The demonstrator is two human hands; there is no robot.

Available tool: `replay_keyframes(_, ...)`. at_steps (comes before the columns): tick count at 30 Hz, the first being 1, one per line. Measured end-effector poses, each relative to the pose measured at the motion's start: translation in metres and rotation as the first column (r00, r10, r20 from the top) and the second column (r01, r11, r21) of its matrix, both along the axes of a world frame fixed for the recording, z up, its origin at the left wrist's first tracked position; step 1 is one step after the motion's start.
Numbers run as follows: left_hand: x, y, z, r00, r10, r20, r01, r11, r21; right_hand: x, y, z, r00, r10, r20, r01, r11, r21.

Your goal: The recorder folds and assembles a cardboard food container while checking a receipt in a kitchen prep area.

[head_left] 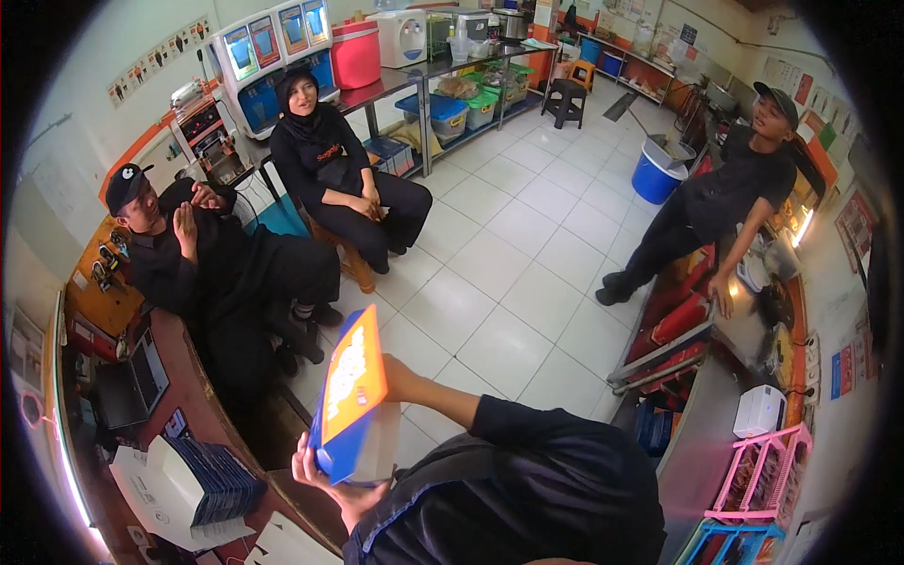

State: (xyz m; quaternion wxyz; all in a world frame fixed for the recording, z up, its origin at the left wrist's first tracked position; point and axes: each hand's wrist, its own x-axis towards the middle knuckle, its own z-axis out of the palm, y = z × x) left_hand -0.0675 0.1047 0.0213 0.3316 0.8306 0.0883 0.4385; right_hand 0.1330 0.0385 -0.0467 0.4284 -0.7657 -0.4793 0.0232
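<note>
Upright in front of my chest is an orange and blue cardboard box point(354, 391), its printed orange panel turned to the left and a pale side turned toward me. My left hand point(347, 497) supports its lower end, with the fingers curled up around the blue edge. Against the far side rests my right hand point(401, 381), its fingers mostly hidden behind the box. A stack of folded dark blue cartons point(218, 482) and an open white carton point(155, 494) lie on the reddish-brown table at the lower left, close to my left hand.
On the same table are a laptop point(134, 381) and a phone point(175, 423). Two seated people point(325, 160) point(188, 245) face this way on the left; another person point(753, 169) leans on the right counter. A blue bucket point(656, 177), black stool point(565, 102) and pink rack point(761, 474) stand around.
</note>
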Motion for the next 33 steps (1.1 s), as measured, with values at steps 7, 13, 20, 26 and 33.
replay_keyframes(7, -0.051, 0.060, 0.003, 0.966, 0.216, -0.138, -0.196, 0.969, 0.148, -0.016, 0.097, -0.039, 0.974, 0.220, 0.050, -0.214, 0.971, -0.108)
replay_keyframes(13, -0.122, 0.145, 0.007, 0.889, 0.458, 0.008, -0.449, 0.868, 0.213, 0.001, 0.172, 0.008, 0.967, 0.228, 0.113, -0.248, 0.942, 0.227)
replay_keyframes(20, -0.154, 0.233, 0.003, 0.626, 0.685, -0.373, -0.432, 0.703, 0.565, -0.067, 0.356, 0.150, 0.681, 0.721, 0.129, -0.732, 0.668, 0.132)
replay_keyframes(26, -0.143, 0.255, -0.016, 0.586, 0.636, -0.503, -0.494, 0.772, 0.400, -0.142, 0.487, 0.136, 0.395, 0.896, 0.203, -0.826, 0.443, -0.350)
replay_keyframes(33, -0.152, 0.252, -0.017, 0.729, 0.669, -0.146, -0.562, 0.706, 0.431, -0.142, 0.520, 0.122, 0.276, 0.818, 0.505, -0.807, 0.482, -0.340)
